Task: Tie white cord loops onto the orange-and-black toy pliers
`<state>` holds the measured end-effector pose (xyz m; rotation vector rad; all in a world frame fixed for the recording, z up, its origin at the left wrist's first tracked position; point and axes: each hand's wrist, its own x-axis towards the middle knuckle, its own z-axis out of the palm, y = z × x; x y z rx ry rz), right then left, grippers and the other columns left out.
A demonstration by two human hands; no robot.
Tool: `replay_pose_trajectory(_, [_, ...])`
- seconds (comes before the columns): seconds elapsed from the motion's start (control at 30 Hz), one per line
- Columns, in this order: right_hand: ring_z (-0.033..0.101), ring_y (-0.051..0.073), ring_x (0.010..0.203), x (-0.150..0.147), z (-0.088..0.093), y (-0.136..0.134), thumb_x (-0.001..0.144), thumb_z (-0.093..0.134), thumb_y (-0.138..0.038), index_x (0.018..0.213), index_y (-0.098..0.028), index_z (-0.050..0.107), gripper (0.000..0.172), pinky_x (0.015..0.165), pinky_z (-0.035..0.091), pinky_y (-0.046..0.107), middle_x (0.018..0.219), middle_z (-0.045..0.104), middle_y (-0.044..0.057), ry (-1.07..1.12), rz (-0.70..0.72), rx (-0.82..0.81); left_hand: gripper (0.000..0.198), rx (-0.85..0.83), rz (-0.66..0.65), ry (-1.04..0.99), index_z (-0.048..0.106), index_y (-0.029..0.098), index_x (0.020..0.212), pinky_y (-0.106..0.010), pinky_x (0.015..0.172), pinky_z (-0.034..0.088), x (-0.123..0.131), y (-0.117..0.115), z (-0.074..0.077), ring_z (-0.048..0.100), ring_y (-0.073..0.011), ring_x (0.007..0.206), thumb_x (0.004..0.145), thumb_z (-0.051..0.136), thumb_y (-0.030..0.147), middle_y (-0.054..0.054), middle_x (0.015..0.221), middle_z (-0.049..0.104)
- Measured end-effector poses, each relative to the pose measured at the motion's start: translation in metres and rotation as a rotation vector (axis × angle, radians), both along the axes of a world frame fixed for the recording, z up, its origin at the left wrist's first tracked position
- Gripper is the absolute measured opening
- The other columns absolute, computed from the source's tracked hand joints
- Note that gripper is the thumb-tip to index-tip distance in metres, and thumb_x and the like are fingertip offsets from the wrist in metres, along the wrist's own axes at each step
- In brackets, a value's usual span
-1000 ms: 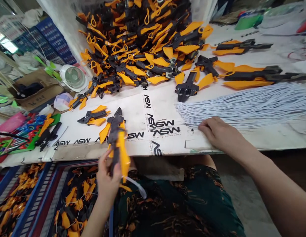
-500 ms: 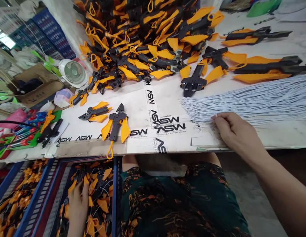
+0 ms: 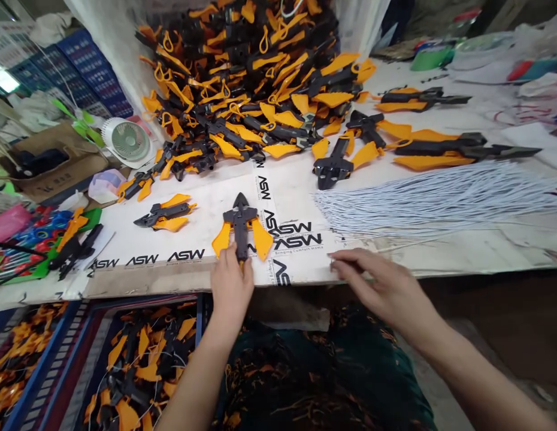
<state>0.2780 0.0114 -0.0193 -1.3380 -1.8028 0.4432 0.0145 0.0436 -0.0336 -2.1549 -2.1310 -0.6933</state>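
My left hand (image 3: 232,281) is closed around the lower end of a black toy with orange wings (image 3: 241,224), whose pointed tip faces away from me on the table. My right hand (image 3: 381,284) is pinched at the fingertips, right of the toy and just above the table's front edge. A thin white cord (image 3: 411,244) trails beside that hand and seems to be in its fingers, though its end is too small to see clearly. Behind the right hand lies a bundle of white cords (image 3: 422,200). A second winged toy (image 3: 166,211) rests to the left.
A large heap of black and orange toys (image 3: 242,90) stands at the back. Several more lie at the right, above the cords. Below the table, a blue crate (image 3: 200,323) holds similar toys with cords. A small fan (image 3: 127,141) and coloured tools (image 3: 40,239) are on the left.
My left hand has come up from the crate and gripped the toy, which has shifted right and slightly upright. My right hand has left the cord bundle, moving left and toward me.
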Motion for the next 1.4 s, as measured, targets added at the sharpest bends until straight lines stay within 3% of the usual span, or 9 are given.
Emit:
replay_pose_trajectory(0.13, [0.069,0.019,0.081,-0.033,-0.002,-0.003,0.1,0.046,-0.026,0.105,-0.024,0.066,0.02,0.074,0.055,0.031,0.096,0.072,0.005,0.01,0.22,-0.012,0.039,-0.012,-0.081,-0.068,0.053,0.014,0.129,-0.046,0.093,0.047,0.03,-0.027,0.0,0.062,-0.0328,0.11,0.093,0.054,0.029,-0.017,0.122,0.065])
replay_pose_trajectory(0.27, [0.068,0.018,0.081,-0.051,-0.008,0.001,0.099,0.046,-0.022,0.102,-0.022,0.065,0.02,0.072,0.055,0.03,0.095,0.071,0.005,-0.023,0.315,-0.017,0.048,-0.086,-0.112,-0.375,0.051,0.019,0.131,-0.04,0.088,0.051,0.038,-0.056,-0.004,0.066,-0.0256,0.1,0.086,0.066,0.027,-0.013,0.119,0.066])
replay_pose_trajectory(0.37, [0.067,0.019,0.081,-0.056,-0.012,0.001,0.102,0.041,-0.021,0.104,-0.019,0.063,0.022,0.072,0.054,0.031,0.096,0.067,0.007,-0.08,0.326,-0.019,0.039,-0.114,-0.053,-0.694,0.056,0.019,0.117,-0.032,0.076,0.054,0.039,-0.071,-0.008,0.067,-0.0174,0.079,0.081,0.07,0.027,-0.009,0.107,0.066])
replay_pose_trajectory(0.47, [0.065,0.02,0.078,-0.059,-0.015,-0.002,0.103,0.038,-0.02,0.105,-0.017,0.062,0.025,0.069,0.053,0.031,0.095,0.065,0.008,-0.167,0.315,-0.004,0.02,-0.144,0.01,-0.891,0.061,0.018,0.097,-0.029,0.074,0.054,0.04,-0.075,-0.011,0.067,-0.0155,0.075,0.083,0.069,0.028,-0.005,0.093,0.067])
replay_pose_trajectory(0.67, [0.064,0.02,0.072,-0.068,-0.018,-0.006,0.103,0.038,-0.02,0.097,-0.016,0.063,0.026,0.062,0.048,0.03,0.086,0.063,0.007,-0.328,0.275,0.056,0.024,-0.289,0.015,-1.25,0.066,0.015,0.089,-0.024,0.064,0.053,0.041,-0.068,-0.016,0.064,-0.0135,0.065,0.077,0.075,0.033,-0.003,0.073,0.068])
replay_pose_trajectory(1.07, [0.066,0.019,0.075,-0.071,-0.023,-0.007,0.101,0.038,-0.021,0.097,-0.02,0.061,0.024,0.065,0.048,0.028,0.09,0.067,0.005,-0.224,0.224,-0.043,0.03,-0.356,0.007,-1.412,0.066,0.015,0.083,-0.024,0.058,0.053,0.046,-0.063,-0.02,0.066,-0.0132,0.058,0.07,0.081,0.038,-0.002,0.068,0.07])
replay_pose_trajectory(1.27, [0.066,0.019,0.068,-0.082,-0.024,-0.01,0.1,0.042,-0.024,0.092,-0.02,0.062,0.022,0.056,0.042,0.028,0.086,0.067,0.005,-0.285,0.052,-0.047,0.03,-0.339,0.008,-1.409,0.066,0.014,0.083,-0.024,0.058,0.053,0.046,-0.064,-0.02,0.065,-0.013,0.058,0.072,0.079,0.039,-0.002,0.069,0.07])
replay_pose_trajectory(1.4, [0.067,0.02,0.073,-0.08,-0.022,-0.01,0.1,0.039,-0.023,0.093,-0.02,0.061,0.023,0.061,0.046,0.029,0.086,0.067,0.005,-0.248,0.14,-0.065,0.033,-0.349,0.003,-1.429,0.065,0.015,0.083,-0.023,0.058,0.052,0.045,-0.064,-0.019,0.065,-0.013,0.057,0.07,0.08,0.042,-0.002,0.068,0.069])
